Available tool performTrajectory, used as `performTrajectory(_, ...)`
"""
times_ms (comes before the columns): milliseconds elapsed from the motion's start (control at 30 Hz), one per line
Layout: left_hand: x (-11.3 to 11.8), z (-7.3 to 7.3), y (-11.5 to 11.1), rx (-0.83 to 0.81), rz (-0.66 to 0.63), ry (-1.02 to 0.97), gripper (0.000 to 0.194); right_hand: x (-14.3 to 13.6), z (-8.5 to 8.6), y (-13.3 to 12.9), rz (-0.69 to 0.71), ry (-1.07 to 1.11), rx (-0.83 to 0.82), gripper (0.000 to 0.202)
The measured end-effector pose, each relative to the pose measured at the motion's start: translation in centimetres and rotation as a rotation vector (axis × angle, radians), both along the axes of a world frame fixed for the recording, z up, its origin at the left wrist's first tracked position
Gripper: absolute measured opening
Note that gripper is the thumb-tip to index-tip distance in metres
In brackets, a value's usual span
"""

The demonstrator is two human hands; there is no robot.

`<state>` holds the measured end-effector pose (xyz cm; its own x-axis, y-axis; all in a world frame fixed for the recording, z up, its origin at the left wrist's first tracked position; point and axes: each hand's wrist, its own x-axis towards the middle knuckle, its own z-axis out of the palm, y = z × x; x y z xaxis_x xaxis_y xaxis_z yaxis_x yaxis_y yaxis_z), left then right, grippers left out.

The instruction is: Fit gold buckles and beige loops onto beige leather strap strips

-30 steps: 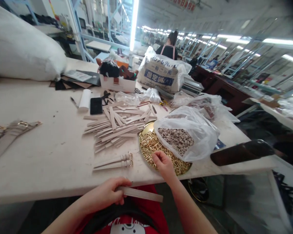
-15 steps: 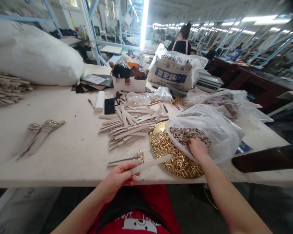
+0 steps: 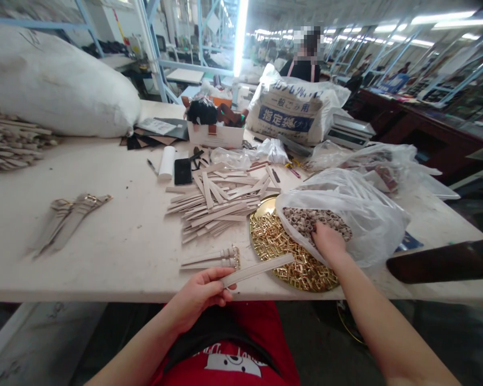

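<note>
My left hand (image 3: 205, 294) pinches one end of a pale flat strap (image 3: 261, 269), whose free end points right over the rim of a gold tray. My right hand (image 3: 328, 244) reaches into the mouth of a clear plastic bag (image 3: 372, 225) and touches the small beige loops (image 3: 301, 219) inside; its fingertips are hidden among them. Under the bag, the round gold tray (image 3: 269, 203) holds many gold metal buckles (image 3: 271, 239). Straps with buckles fitted (image 3: 213, 259) lie just beyond my left hand. Loose straps (image 3: 217, 206) are heaped farther back.
More buckled straps (image 3: 74, 214) lie at left, near a large white sack (image 3: 60, 86) and a strap pile (image 3: 14, 140). At the back stand a white box (image 3: 217, 135) and a printed bag (image 3: 293, 110). A dark bar (image 3: 443, 261) juts in from the right. A person (image 3: 306, 59) is beyond the table.
The view has shifted slightly. My left hand and the strap have moved a little to the right. My right hand stays in the bag among the loops.
</note>
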<state>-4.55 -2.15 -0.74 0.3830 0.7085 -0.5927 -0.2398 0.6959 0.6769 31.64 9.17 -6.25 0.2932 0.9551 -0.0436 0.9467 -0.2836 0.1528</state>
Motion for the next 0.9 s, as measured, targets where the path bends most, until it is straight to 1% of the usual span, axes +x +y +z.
performTrajectory(133,0.0,-0.4,-0.1,-0.002,0.000,-0.019,0.034,-0.1,0.1,0.2,0.005,0.029,0.042,0.021)
performTrajectory(200,0.0,-0.4,-0.2,0.007,-0.003,-0.020,0.033,-0.2,0.8,-0.1,0.009,0.037,0.077,0.023)
performTrajectory(233,0.0,-0.4,-0.2,0.017,-0.005,-0.019,0.034,-0.3,1.3,-0.5,0.013,0.063,0.139,0.025)
performTrajectory(267,0.0,-0.5,-0.2,0.031,-0.006,-0.014,0.034,-0.6,2.0,-1.1,0.019,0.122,0.232,0.027)
performTrajectory(300,0.1,-0.5,-0.2,0.050,-0.005,-0.005,0.034,-1.0,2.7,-1.8,0.027,0.233,0.331,0.030)
performTrajectory(333,0.1,-0.6,-0.2,0.074,-0.005,0.011,0.034,-1.6,3.4,-2.8,0.039,0.412,0.423,0.033)
performTrajectory(367,0.1,-0.8,-0.3,0.103,-0.008,0.033,0.034,-2.4,4.1,-3.9,0.047,0.648,0.450,0.036)
performTrajectory(400,0.2,-0.9,-0.3,0.136,-0.013,0.062,0.034,-3.4,4.7,-5.1,0.057,0.936,0.371,0.039)
performTrajectory(433,0.2,-1.1,-0.3,0.171,-0.025,0.095,0.035,-4.6,5.1,-6.3,0.067,1.225,0.211,0.044)
performTrajectory(467,0.2,-1.4,-0.4,0.206,-0.047,0.132,0.035,-5.7,5.3,-7.5,0.060,1.448,0.069,0.050)
performTrajectory(500,0.2,-1.6,-0.4,0.243,-0.080,0.172,0.034,-6.8,5.3,-8.4,0.037,1.597,-0.030,0.053)
performTrajectory(533,0.0,-1.8,-0.5,0.283,-0.120,0.217,0.033,-7.8,5.2,-9.2,0.014,1.705,-0.086,0.055)
performTrajectory(567,-0.1,-2.0,-0.6,0.327,-0.169,0.267,0.032,-8.5,5.0,-9.7,-0.012,1.781,-0.103,0.051)
performTrajectory(633,-0.5,-1.8,-0.7,0.418,-0.295,0.360,0.030,-9.5,4.5,-10.3,-0.053,1.859,-0.077,0.036)
performTrajectory(700,-0.7,-1.2,-0.7,0.466,-0.463,0.382,0.028,-10.1,4.2,-10.5,-0.051,1.865,-0.062,0.022)
performTrajectory(767,-0.4,-0.3,-0.6,0.435,-0.624,0.306,0.025,-10.9,4.2,-10.7,0.000,1.834,-0.125,0.018)
performTrajectory(800,-0.1,0.2,-0.5,0.399,-0.665,0.247,0.024,-11.3,4.3,-10.9,0.033,1.823,-0.179,0.017)
performTrajectory(833,0.3,0.5,-0.4,0.359,-0.667,0.193,0.025,-11.9,4.4,-11.1,0.060,1.821,-0.225,0.018)
performTrajectory(900,1.1,0.8,-0.1,0.282,-0.574,0.123,0.026,-12.9,4.5,-11.5,0.073,1.838,-0.237,0.023)
